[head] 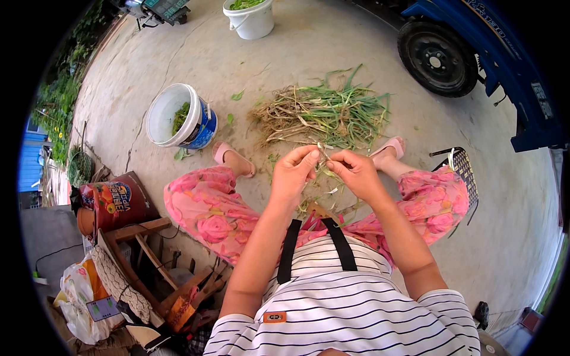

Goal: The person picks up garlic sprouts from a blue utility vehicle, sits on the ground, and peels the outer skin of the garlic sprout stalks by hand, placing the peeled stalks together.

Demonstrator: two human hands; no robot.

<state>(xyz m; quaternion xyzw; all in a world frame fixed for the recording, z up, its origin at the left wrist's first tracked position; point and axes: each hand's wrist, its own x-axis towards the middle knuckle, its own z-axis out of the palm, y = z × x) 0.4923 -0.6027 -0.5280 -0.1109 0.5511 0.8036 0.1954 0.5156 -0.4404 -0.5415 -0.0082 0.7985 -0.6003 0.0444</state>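
My left hand (291, 171) and my right hand (357, 174) meet in front of me over my lap. Between them they pinch a small scallion (323, 154), its white end up by my left thumb. Most of the stalk is hidden by my fingers. Just beyond the hands, a loose pile of scallions (329, 111) lies on the concrete floor (338, 49), dry brown roots to the left and green leaves to the right. Peeled scraps (331, 190) are scattered on the ground below my hands.
Left of the pile, a tilted-looking plastic bucket (202, 124) holds some greens. A white bucket (254, 22) with leaves stands farther off. A blue vehicle's wheel (436, 60) is at upper right. A wooden frame (149, 253) and bags crowd the left; a woven bag (464, 173) lies right.
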